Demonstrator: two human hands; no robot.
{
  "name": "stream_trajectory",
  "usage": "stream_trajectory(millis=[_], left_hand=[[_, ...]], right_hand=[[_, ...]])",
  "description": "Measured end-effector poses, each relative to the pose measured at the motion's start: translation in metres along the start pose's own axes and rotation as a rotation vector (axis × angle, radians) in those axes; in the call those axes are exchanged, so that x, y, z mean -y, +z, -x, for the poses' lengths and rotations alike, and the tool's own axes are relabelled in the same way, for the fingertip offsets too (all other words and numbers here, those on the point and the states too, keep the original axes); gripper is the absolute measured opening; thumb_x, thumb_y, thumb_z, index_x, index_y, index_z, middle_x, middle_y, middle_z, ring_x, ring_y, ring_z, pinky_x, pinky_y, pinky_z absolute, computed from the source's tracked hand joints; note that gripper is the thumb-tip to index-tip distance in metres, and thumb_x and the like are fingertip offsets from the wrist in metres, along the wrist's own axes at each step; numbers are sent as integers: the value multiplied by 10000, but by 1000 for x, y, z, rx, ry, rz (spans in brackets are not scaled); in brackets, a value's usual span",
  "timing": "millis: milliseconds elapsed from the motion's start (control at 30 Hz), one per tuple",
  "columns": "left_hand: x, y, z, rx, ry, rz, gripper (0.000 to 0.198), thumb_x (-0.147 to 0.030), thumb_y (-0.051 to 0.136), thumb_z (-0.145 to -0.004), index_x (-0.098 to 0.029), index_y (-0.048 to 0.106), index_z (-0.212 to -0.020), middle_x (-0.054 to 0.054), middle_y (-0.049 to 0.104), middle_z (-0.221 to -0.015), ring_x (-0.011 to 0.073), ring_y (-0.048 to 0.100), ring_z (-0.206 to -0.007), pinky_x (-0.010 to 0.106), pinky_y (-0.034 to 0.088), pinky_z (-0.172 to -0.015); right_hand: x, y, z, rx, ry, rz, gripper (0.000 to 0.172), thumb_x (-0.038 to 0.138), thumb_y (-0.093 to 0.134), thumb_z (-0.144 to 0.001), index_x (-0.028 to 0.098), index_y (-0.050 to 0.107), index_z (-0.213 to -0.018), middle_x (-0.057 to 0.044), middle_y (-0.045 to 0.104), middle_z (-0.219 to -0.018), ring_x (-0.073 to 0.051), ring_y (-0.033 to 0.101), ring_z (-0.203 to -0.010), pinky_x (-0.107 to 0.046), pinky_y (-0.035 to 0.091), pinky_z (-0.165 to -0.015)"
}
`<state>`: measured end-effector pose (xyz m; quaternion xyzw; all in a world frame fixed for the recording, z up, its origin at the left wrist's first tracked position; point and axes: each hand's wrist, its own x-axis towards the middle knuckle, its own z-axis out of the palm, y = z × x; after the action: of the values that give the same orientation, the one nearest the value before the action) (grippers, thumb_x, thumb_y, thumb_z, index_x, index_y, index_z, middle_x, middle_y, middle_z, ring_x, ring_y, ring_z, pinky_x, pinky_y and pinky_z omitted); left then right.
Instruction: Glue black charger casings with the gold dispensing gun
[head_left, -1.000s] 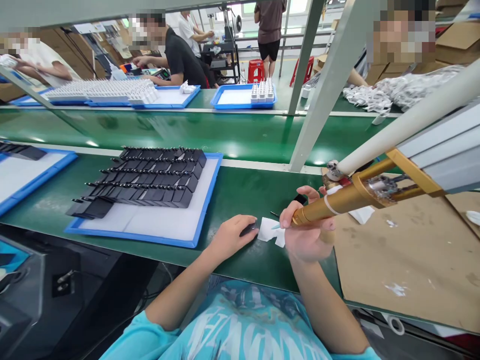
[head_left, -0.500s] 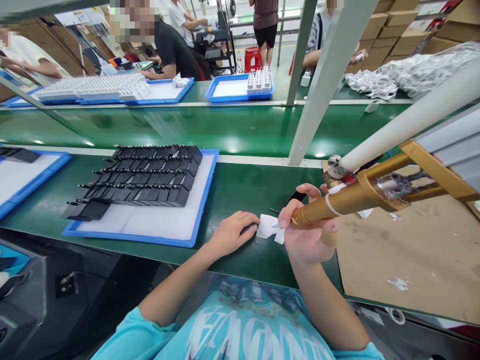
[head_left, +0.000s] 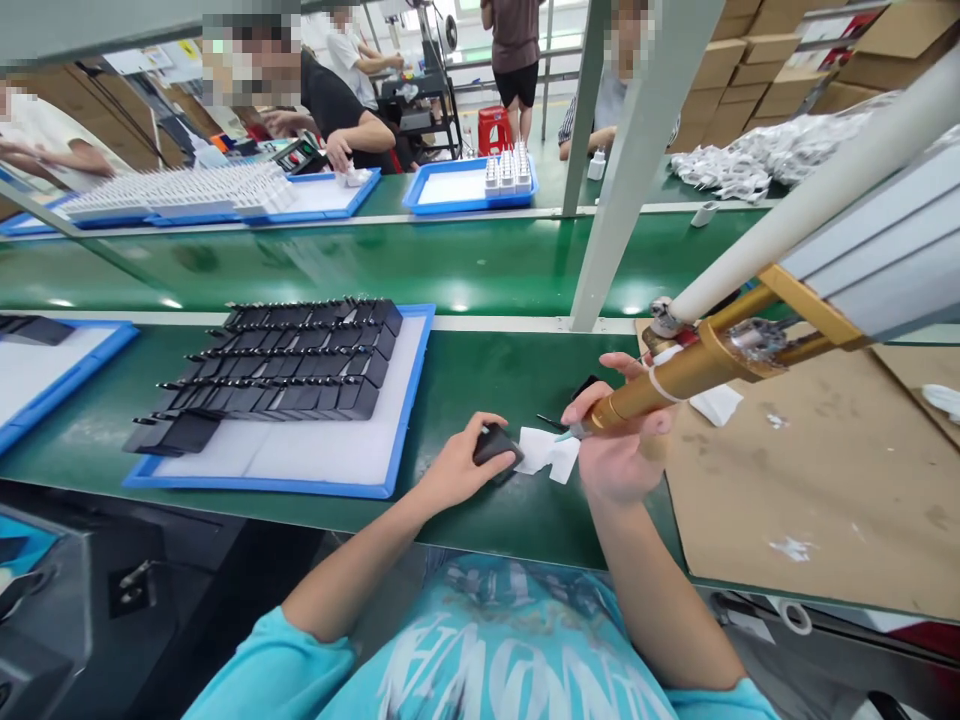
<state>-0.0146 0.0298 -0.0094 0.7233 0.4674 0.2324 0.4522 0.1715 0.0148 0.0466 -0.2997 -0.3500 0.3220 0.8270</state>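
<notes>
In my left hand [head_left: 463, 468] is a small black plastic case [head_left: 495, 450], gripped between thumb and fingers just above the green bench [head_left: 480, 360]. My right hand [head_left: 619, 455] is wrapped round the front end of a gold-coloured glue dispenser [head_left: 660, 388]. Its thin teal nozzle [head_left: 564, 436] points left and down, over a torn white paper [head_left: 536, 450] and a short distance from the case. Behind the right hand another black piece [head_left: 589, 385] shows in part. A thin black stick [head_left: 551, 421] lies beside the paper.
On my left a blue-rimmed tray [head_left: 409, 400] bears rows of black cases [head_left: 300, 360]. Brown cardboard [head_left: 750, 500] with white scraps covers the right side. A slanting metal post [head_left: 622, 170] rises behind the bench. Across from me people work beside trays of white parts [head_left: 510, 170].
My left hand has turned and lifted the black case, so more of its face shows. The dispenser's nozzle has shifted slightly. Across the bench a co-worker's hand has reached to the white parts.
</notes>
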Motion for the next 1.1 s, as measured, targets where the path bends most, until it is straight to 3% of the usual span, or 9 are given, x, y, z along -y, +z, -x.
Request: stream_trajectory(millis=[133, 233, 467, 600, 700, 767, 833, 967, 1100], left_hand=[[-10, 7, 3, -20, -281, 833, 524, -603, 523, -828, -215, 498, -1179, 54, 618, -854, 133, 553, -588, 210, 376, -424], [-21, 11, 5, 4, -305, 1089, 505, -611, 513, -815, -207, 546, -1117, 73, 608, -832, 116, 495, -559, 187, 294, -384], [-21, 13, 7, 60, -228, 1223, 476, -590, 526, -807, -220, 543, -1105, 55, 590, -801, 111, 487, -529, 182, 278, -373], [-11, 4, 10, -5, -126, 918, 498, -605, 497, -840, -224, 508, -1161, 45, 607, -832, 144, 577, -588, 232, 421, -461], [-3, -3, 10, -206, -20, 250, 432, -513, 559, -860, -245, 507, -1195, 34, 632, -895, 194, 634, -754, 313, 520, -669], [2, -2, 8, -326, 15, -176, 403, -436, 552, -888, -231, 505, -1231, 65, 655, -987, 236, 645, -884, 367, 521, -788], [5, 2, 5, -370, 6, -437, 400, -374, 504, -919, -187, 497, -1273, 115, 664, -1051, 276, 641, -957, 400, 523, -808], [-1, 11, 12, -239, -29, -529, 506, -234, 483, -905, -141, 416, -1398, 171, 632, -1186, 310, 607, -1073, 443, 531, -840], [-7, -1, 31, 31, 12, -183, 785, -219, 558, -848, -225, 175, -1533, 149, 424, -1465, 252, 604, -1112, 395, 528, -916]], right_hand=[[-2, -17, -9, -131, -120, 127, 348, 458, 572, -814, 336, 482, -1127, 3, 559, -1156, -109, 636, -632, -350, 534, -649], [-1, -32, -20, -203, -164, 183, 380, 405, 601, -802, 336, 483, -1156, -3, 536, -1204, -127, 635, -832, -363, 549, -760], [2, -63, -39, -314, -134, 262, 427, 230, 651, -768, 360, 482, -1138, 17, 498, -1243, -138, 655, -999, -396, 492, -973], [1, -66, -25, -447, -248, 439, 459, 227, 659, -769, 333, 479, -1177, -10, 478, -1307, -157, 550, -1196, -436, 419, -1077], [-3, -55, 8, -174, -230, 518, 317, 231, 592, -831, 284, 552, -1141, -43, 568, -1198, -189, 606, -1078, -467, 485, -990], [-9, -44, 35, 204, -127, 638, 197, 210, 561, -850, 247, 625, -1032, -64, 633, -1066, -205, 638, -989, -450, 529, -917], [-19, -33, 59, 544, -98, 786, 280, 184, 564, -845, 255, 624, -1109, -86, 652, -1140, -225, 627, -1077, -448, 540, -930], [-37, -22, 82, 810, -85, 972, 481, 182, 503, -887, 262, 484, -1361, -111, 554, -1381, -235, 552, -1257, -455, 513, -1027], [-38, -29, 77, 912, -52, 1038, 445, 208, 469, -919, 242, 482, -1362, -103, 507, -1442, -219, 518, -1307, -428, 501, -1055]])
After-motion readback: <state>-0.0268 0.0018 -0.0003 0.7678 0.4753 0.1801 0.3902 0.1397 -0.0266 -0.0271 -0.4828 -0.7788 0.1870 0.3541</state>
